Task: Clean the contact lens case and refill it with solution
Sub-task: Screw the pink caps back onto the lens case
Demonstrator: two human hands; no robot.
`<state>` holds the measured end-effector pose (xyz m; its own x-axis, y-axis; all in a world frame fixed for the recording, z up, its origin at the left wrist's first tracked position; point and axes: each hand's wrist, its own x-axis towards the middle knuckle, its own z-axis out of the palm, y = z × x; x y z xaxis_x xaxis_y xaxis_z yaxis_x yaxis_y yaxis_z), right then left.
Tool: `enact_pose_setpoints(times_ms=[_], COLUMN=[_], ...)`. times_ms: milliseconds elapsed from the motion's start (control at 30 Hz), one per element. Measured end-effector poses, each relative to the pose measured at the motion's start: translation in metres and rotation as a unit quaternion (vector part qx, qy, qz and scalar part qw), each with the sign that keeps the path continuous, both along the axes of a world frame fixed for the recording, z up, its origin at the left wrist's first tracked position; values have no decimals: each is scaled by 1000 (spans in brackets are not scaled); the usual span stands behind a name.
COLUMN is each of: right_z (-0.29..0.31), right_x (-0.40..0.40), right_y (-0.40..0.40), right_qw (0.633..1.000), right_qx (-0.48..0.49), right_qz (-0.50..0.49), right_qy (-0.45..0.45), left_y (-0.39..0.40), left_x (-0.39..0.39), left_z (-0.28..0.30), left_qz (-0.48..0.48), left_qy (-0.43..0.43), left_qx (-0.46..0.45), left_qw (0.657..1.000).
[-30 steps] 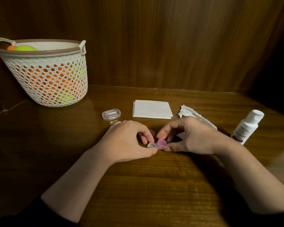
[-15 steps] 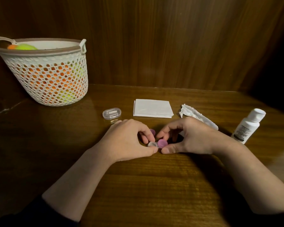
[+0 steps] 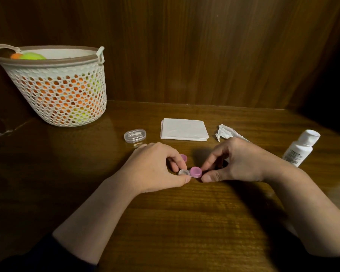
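Note:
The contact lens case (image 3: 185, 172) lies on the wooden table at the centre, its left well uncapped and clear. My left hand (image 3: 155, 167) pinches that left end between thumb and forefinger. A pink cap (image 3: 196, 172) sits on the right well, and my right hand (image 3: 238, 161) pinches it with thumb and fingers. A second pink cap (image 3: 184, 158) lies on the table just behind my left fingers. The white solution bottle (image 3: 300, 147) stands at the right, its cap on.
A folded white tissue (image 3: 184, 129) lies behind the hands, a crumpled tissue (image 3: 225, 132) to its right. A small clear plastic box (image 3: 135, 135) sits at back left. A white mesh basket (image 3: 55, 85) with coloured balls stands far left against the wooden wall.
Both hands stay on the case almost in place; my right fingers have shifted slightly around the pink cap.

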<state>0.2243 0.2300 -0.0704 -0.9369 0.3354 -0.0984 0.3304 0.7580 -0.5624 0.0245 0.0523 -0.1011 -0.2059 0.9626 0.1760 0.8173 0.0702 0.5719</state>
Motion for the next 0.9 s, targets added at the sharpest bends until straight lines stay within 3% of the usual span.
enact_pose_setpoints(times_ms=[200, 567, 900], right_z=[-3, -14, -9], right_x=[-4, -13, -7], right_y=[-9, -10, -8], right_qw=[999, 999, 999], right_qx=[25, 18, 14], right_qz=[20, -14, 16], right_qy=[44, 31, 37], left_y=[-1, 0, 0], left_x=[0, 0, 0], left_z=[0, 1, 2], left_qz=[4, -4, 0], left_qy=[12, 6, -5], left_qx=[4, 1, -8], left_qw=[1000, 1000, 1000])
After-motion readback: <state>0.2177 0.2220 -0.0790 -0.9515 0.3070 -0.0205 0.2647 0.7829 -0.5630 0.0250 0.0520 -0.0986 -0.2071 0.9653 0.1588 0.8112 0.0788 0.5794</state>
